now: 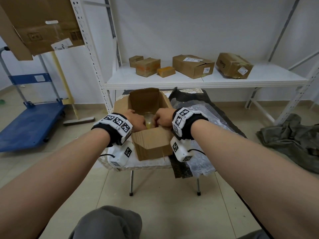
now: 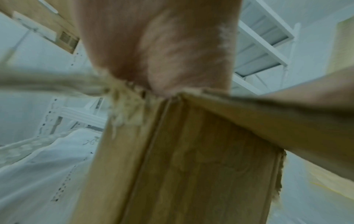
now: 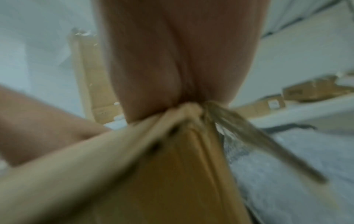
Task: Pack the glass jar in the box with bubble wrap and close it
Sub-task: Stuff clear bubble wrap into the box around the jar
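Note:
An open brown cardboard box (image 1: 151, 145) stands on a small cloth-covered table (image 1: 150, 163), its flaps up. Inside it stands a clear glass jar (image 1: 148, 120) with a yellowish tint. My left hand (image 1: 138, 120) and right hand (image 1: 163, 118) reach into the box from either side, and their curled fingers close round the jar; the fingertips are hidden by the box walls. The wrist views are blurred and show only a palm (image 2: 162, 53) (image 3: 182, 60) above a box corner (image 2: 172, 166) (image 3: 172, 174). Bubble wrap (image 1: 203, 118) (image 3: 287, 166) lies spread to the right of the box.
Behind the table a white shelf (image 1: 172, 81) carries several cardboard boxes (image 1: 193, 68). A blue trolley (image 1: 31, 123) and a broom (image 1: 79, 120) stand at the left. A grey cloth (image 1: 293, 140) lies on the floor at the right. A large cardboard sheet (image 1: 43, 25) hangs at upper left.

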{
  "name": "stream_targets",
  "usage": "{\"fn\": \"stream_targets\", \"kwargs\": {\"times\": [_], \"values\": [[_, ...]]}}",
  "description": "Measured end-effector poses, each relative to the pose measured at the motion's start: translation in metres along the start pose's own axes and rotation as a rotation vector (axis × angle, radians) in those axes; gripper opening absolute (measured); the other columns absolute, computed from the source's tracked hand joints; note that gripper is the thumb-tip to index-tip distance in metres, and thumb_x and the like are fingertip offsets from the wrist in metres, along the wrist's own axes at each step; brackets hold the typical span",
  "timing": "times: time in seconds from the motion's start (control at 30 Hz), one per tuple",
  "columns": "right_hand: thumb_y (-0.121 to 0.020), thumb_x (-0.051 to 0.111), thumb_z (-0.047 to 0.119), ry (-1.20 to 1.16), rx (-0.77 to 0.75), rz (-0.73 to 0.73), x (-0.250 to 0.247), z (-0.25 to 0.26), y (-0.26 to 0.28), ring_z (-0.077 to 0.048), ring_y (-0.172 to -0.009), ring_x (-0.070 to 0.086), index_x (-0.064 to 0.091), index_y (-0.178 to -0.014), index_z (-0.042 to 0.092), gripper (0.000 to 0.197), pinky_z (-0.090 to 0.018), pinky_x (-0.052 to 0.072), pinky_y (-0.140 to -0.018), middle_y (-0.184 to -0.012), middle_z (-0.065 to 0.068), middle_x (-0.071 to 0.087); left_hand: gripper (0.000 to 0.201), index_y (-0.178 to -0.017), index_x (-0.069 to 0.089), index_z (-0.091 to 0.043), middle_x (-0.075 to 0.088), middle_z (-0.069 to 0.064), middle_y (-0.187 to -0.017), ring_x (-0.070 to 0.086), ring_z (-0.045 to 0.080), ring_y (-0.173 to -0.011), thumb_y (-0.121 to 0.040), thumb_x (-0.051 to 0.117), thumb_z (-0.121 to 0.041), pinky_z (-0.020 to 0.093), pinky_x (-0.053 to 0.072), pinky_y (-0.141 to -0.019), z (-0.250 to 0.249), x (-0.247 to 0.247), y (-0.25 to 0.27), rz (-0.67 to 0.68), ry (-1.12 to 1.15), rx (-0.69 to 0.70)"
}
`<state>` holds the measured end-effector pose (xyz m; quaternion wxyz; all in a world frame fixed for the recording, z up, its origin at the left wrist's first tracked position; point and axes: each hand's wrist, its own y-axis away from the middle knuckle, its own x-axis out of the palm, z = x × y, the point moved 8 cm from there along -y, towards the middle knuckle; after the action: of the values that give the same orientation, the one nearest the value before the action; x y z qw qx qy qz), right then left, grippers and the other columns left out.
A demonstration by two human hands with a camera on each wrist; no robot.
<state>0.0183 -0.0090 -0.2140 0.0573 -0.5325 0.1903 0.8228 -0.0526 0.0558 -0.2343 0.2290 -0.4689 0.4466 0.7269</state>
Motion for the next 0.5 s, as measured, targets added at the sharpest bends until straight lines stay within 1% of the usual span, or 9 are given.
{"fn": "stream_targets", "kwargs": {"times": [0.07, 0.1, 0.13, 0.17, 0.2, 0.27, 0.37, 0.43, 0.5], "values": [[-0.089, 0.047, -0.005, -0.255, -0.026, -0.157, -0.013, -0.003, 0.008, -0.025, -0.108, 0.061, 0.074, -0.095, 0.016, 0.034, -0.036, 0.051, -0.092, -0.107, -0.001, 0.066, 0.047, -0.098, 0.072, -0.019, 0.063, -0.001, -0.077, 0.063, 0.018, -0.098, -0.098, 0.04, -0.052, 0.041, 0.027, -0.114, 0.0, -0.011, 0.006, -0.148, 0.163, 0.065], [-0.086, 0.051, -0.006, -0.309, -0.023, -0.28, -0.022, -0.008, 0.012, -0.024, -0.115, 0.056, 0.071, -0.097, 0.018, 0.033, -0.036, 0.048, -0.096, -0.113, -0.002, 0.061, 0.051, -0.089, 0.073, -0.022, 0.064, -0.001, -0.071, 0.064, 0.017, -0.083, -0.093, 0.043, -0.062, 0.038, 0.042, -0.1, 0.002, -0.018, 0.01, -0.22, 0.318, 0.091], [-0.083, 0.056, -0.006, -0.335, 0.002, -0.396, -0.031, -0.015, 0.021, -0.024, -0.122, 0.048, 0.067, -0.102, 0.02, 0.034, -0.036, 0.044, -0.1, -0.123, -0.005, 0.053, 0.053, -0.084, 0.073, -0.024, 0.065, -0.003, -0.069, 0.062, 0.015, -0.071, -0.087, 0.046, -0.07, 0.032, 0.049, -0.081, 0.001, -0.021, 0.018, -0.251, 0.476, 0.125], [-0.082, 0.059, -0.004, -0.34, 0.037, -0.488, -0.037, -0.021, 0.029, -0.024, -0.126, 0.04, 0.061, -0.11, 0.022, 0.039, -0.038, 0.039, -0.103, -0.132, -0.006, 0.044, 0.052, -0.081, 0.073, -0.026, 0.066, -0.006, -0.068, 0.061, 0.012, -0.065, -0.08, 0.052, -0.074, 0.028, 0.049, -0.068, -0.004, -0.022, 0.025, -0.239, 0.578, 0.173], [-0.081, 0.062, -0.001, -0.339, 0.09, -0.529, -0.038, -0.027, 0.036, -0.026, -0.129, 0.035, 0.054, -0.12, 0.024, 0.047, -0.04, 0.038, -0.104, -0.137, -0.008, 0.036, 0.051, -0.082, 0.073, -0.027, 0.068, -0.009, -0.071, 0.063, 0.009, -0.066, -0.073, 0.059, -0.075, 0.026, 0.05, -0.064, -0.011, -0.021, 0.031, -0.201, 0.61, 0.221], [-0.082, 0.069, 0.012, -0.336, 0.209, -0.497, -0.034, -0.042, 0.038, -0.033, -0.13, 0.037, 0.039, -0.137, 0.022, 0.063, -0.043, 0.04, -0.105, -0.142, -0.012, 0.032, 0.053, -0.092, 0.072, -0.029, 0.07, -0.01, -0.083, 0.067, 0.009, -0.077, -0.062, 0.073, -0.072, 0.027, 0.057, -0.07, -0.022, -0.017, 0.038, -0.138, 0.472, 0.241], [-0.082, 0.07, 0.029, -0.326, 0.339, -0.373, -0.026, -0.054, 0.041, -0.039, -0.127, 0.047, 0.026, -0.145, 0.016, 0.078, -0.047, 0.045, -0.103, -0.142, -0.017, 0.043, 0.044, -0.096, 0.067, -0.029, 0.067, -0.009, -0.087, 0.06, 0.008, -0.074, -0.064, 0.081, -0.056, 0.026, 0.051, -0.066, -0.032, -0.017, 0.038, -0.243, 0.189, 0.193], [-0.088, 0.065, 0.028, -0.352, 0.331, -0.34, -0.023, -0.051, 0.043, -0.039, -0.128, 0.048, 0.02, -0.149, 0.015, 0.077, -0.045, 0.046, -0.102, -0.144, -0.019, 0.044, 0.033, -0.094, 0.066, -0.027, 0.064, -0.007, -0.085, 0.055, 0.011, -0.072, -0.072, 0.08, -0.046, 0.026, 0.041, -0.065, -0.04, -0.025, 0.042, -0.351, 0.064, 0.199], [-0.095, 0.058, 0.023, -0.445, 0.282, -0.326, -0.02, -0.045, 0.044, -0.039, -0.13, 0.047, 0.014, -0.153, 0.017, 0.073, -0.043, 0.045, -0.102, -0.149, -0.018, 0.039, 0.029, -0.097, 0.068, -0.025, 0.064, -0.007, -0.084, 0.059, 0.014, -0.079, -0.076, 0.076, -0.043, 0.029, 0.042, -0.074, -0.045, -0.034, 0.051, -0.439, -0.039, 0.209]]}}
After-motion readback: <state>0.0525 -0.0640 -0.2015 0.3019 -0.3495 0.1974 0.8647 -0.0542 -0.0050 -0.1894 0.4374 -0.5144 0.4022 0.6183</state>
